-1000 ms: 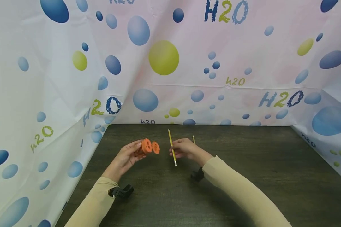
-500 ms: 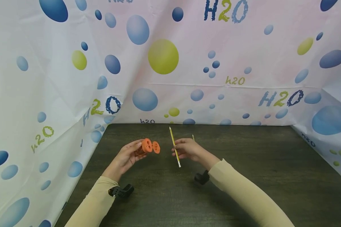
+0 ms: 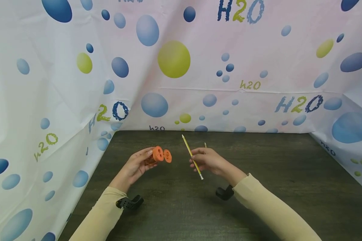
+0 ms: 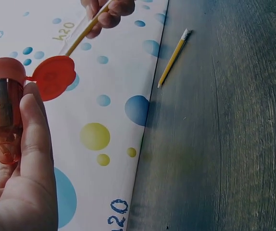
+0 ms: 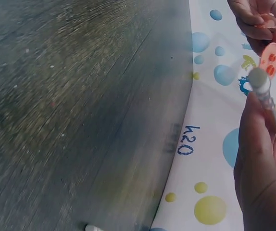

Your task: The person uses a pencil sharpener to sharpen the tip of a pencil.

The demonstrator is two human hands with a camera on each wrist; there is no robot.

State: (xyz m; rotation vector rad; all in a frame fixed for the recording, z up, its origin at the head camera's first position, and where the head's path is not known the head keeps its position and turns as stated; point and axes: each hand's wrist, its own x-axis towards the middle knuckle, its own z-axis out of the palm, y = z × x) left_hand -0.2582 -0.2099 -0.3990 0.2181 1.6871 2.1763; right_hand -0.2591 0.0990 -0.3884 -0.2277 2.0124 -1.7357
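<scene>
My left hand (image 3: 136,167) grips an orange pencil sharpener (image 3: 158,154) up over the table, its holes facing right. Its round lid (image 4: 55,77) hangs flipped out on a hinge. Through the see-through orange body (image 4: 4,103) in the left wrist view, something dark shows inside. My right hand (image 3: 210,161) pinches a yellow pencil (image 3: 187,145) around its middle, a short way right of the lid. The pencil tilts, point up to the left and white eraser end (image 5: 259,80) down toward me. Curled fingers hide part of its shaft.
A second yellow pencil (image 4: 173,60) lies on the dark wooden table (image 3: 175,207), partly hidden behind my right hand in the head view. A white sheet (image 3: 244,60) with blue and green dots stands along the back and sides. Each wrist wears a black camera strap.
My right hand has drawn right, away from the sharpener, and the pencil leans more to the left at its point. The left hand and sharpener have stayed nearly still.
</scene>
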